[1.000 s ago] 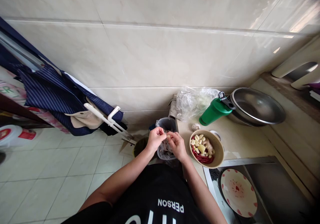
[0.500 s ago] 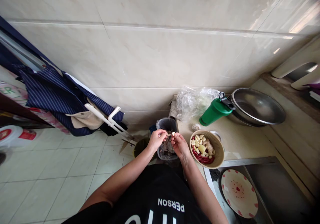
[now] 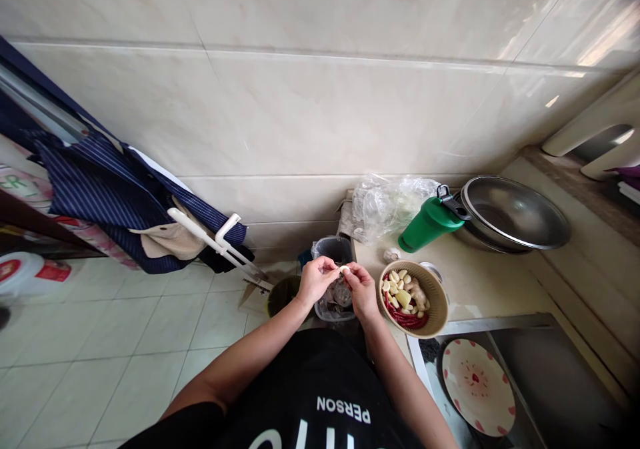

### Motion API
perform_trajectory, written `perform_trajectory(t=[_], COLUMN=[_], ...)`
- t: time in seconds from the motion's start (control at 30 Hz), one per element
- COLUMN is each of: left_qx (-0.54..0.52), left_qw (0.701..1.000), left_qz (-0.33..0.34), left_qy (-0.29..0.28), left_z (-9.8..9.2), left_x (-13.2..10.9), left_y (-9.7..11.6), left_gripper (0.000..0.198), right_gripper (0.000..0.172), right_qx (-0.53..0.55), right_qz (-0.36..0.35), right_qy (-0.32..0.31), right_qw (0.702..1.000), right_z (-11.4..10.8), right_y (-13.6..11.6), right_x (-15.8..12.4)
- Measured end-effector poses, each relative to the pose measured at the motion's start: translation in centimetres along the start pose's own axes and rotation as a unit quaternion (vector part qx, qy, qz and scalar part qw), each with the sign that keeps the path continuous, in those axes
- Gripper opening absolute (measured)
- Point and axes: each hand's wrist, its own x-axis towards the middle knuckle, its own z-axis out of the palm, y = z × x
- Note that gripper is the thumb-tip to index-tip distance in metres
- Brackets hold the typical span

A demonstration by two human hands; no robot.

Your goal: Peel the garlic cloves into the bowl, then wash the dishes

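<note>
Left hand [image 3: 315, 282] and right hand [image 3: 363, 290] pinch a garlic clove [image 3: 344, 269]. The beige basket [image 3: 438, 301] lies rightward, nearer the right hand.

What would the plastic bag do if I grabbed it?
The plastic bag would probably flop and crinkle, because it's all wrinkled. It looks thin and see-through, so it may be light, unless something's inside; I can't tell.

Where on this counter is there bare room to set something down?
The counter has a bare patch bordered by the basket, the steel bowls and the metal rim. It is crowded along the wall, where the plastic bag, green bottle and bowls bunch together, with a garlic bulb between bottle and basket.
</note>
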Motion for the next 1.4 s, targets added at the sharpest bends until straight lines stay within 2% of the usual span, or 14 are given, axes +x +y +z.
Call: perform_trajectory(t=[0.27,0.43,0.63,0.77,0.9,1.0,1.1,1.2,1.3,1.4], left_qx=[-0.061,-0.076,-0.163,-0.166,-0.163,-0.142,-0.078,0.009,0.049,0.030], left_qw=[0.998,0.996,0.983,0.982,0.981,0.986,0.995,1.000,0.997,0.995], left_qz=[-0.029,-0.034,-0.085,-0.092,-0.100,-0.085,-0.058,-0.007,0.054,0.088], left_qy=[-0.008,0.022,0.012,0.004,-0.022,-0.005,0.010,-0.006,-0.028,-0.038], left_z=[-0.1,0.0,0.2,0.2,0.3,0.1,-0.2,-0.3,-0.2,-0.1], left_x=[-0.1,-0.1,0.0,-0.1,-0.1,0.0,0.4,0.8,0.8,0.4], left_y=[0.8,1.1,1.4,1.8,2.1,1.7,0.5,-0.5,-0.2,0.9], left_gripper=[0.023,0.021,0.021,0.020,0.018,0.012,0.009,0.011,0.017,0.016], right_gripper=[0.025,0.024,0.030,0.033,0.033,0.032,0.032,0.033,0.033,0.028], right_qx=[-0.066,-0.057,-0.025,-0.039,0.023,0.083,0.114,0.123,0.132,0.117], right_qz=[-0.039,-0.035,0.026,0.022,0.040,0.057,0.069,0.078,0.075,0.044], right_qy=[-0.001,-0.011,-0.062,-0.106,-0.084,-0.057,-0.069,-0.085,-0.068,-0.050], right_qw=[0.997,0.998,0.997,0.993,0.995,0.993,0.989,0.986,0.986,0.991], right_z=[-0.1,0.3,0.4,0.1,0.0,-0.2,-0.6,-0.7,-0.6,-0.5], right_y=[-0.2,-0.5,-0.2,0.0,-0.2,-0.5,-0.8,-1.0,-1.0,-0.9], right_x=[-0.4,-0.6,-0.7,-0.7,-0.5,-0.3,-0.3,-0.5,-0.5,-0.6])
